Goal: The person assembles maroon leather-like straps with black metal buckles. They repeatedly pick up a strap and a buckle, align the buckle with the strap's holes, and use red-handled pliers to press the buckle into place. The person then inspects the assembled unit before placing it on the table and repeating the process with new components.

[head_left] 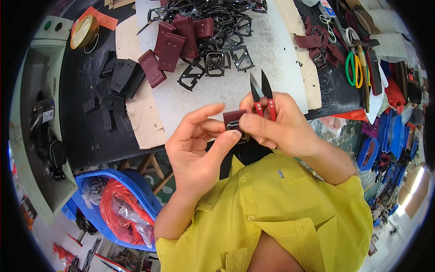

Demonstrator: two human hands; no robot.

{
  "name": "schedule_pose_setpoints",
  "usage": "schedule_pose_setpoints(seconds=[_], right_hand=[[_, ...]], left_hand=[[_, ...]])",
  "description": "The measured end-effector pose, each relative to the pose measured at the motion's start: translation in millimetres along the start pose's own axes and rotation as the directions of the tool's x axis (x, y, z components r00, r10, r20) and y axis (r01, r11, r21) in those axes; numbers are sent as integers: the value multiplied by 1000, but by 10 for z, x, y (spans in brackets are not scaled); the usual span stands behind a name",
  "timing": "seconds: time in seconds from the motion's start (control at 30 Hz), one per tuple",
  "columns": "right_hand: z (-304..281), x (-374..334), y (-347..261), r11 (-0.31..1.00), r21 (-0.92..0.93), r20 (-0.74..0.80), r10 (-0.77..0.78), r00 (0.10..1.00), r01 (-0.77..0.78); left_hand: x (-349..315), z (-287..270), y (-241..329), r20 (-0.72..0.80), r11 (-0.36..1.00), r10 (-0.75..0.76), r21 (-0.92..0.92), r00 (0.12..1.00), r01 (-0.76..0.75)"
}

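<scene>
Between my two hands, close in front of my chest, is a small maroon leather strap piece (234,116) with a metal buckle partly hidden behind my fingers. My left hand (195,143) pinches its left side between thumb and curled fingers, the forefinger raised. My right hand (283,124) presses its thumb on the right side. That same hand also holds thread snips (263,94) with red handles, the dark blades pointing away from me and spread apart. Beyond the hands lie a heap of black metal buckles (217,62) and several maroon leather pieces (171,51) with small rivets.
Black strap pieces (128,77) lie left of the white work sheet (174,103). A yellow bowl (84,31) stands at the far left. Maroon straps with buckles (319,47) and scissors with green and yellow handles (354,68) lie right. Below left stands a blue bin (152,197) holding red plastic.
</scene>
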State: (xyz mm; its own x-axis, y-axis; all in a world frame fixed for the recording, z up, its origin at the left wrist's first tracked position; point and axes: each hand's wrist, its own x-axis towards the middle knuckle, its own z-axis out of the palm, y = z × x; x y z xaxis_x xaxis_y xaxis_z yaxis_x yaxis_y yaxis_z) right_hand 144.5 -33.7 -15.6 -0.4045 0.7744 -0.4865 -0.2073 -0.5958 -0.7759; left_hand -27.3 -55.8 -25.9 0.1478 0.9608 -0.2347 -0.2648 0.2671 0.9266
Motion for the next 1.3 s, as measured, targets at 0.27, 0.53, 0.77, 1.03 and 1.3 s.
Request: schedule_pose_setpoints(seconds=[0.27,0.53,0.77,1.03,1.3], right_hand=[[2,8,72,950,-248,-116,-221,968,187],[-14,-41,113,892,-409,-49,-230,972,191],[-24,-44,91,597,-667,66,-549,833,446],[-104,3,26,18,-819,385,-723,574,573],[-105,59,72,457,-721,158,-624,765,521]], left_hand=[[53,-112,-83,-17,997,38,75,999,-36],[-14,-28,-79,-5,997,-28,66,1000,28],[-23,-17,-91,36,995,9,98,999,-13],[82,-160,43,32,933,-339,-116,940,340],[58,-3,74,95,920,-362,-126,927,372]])
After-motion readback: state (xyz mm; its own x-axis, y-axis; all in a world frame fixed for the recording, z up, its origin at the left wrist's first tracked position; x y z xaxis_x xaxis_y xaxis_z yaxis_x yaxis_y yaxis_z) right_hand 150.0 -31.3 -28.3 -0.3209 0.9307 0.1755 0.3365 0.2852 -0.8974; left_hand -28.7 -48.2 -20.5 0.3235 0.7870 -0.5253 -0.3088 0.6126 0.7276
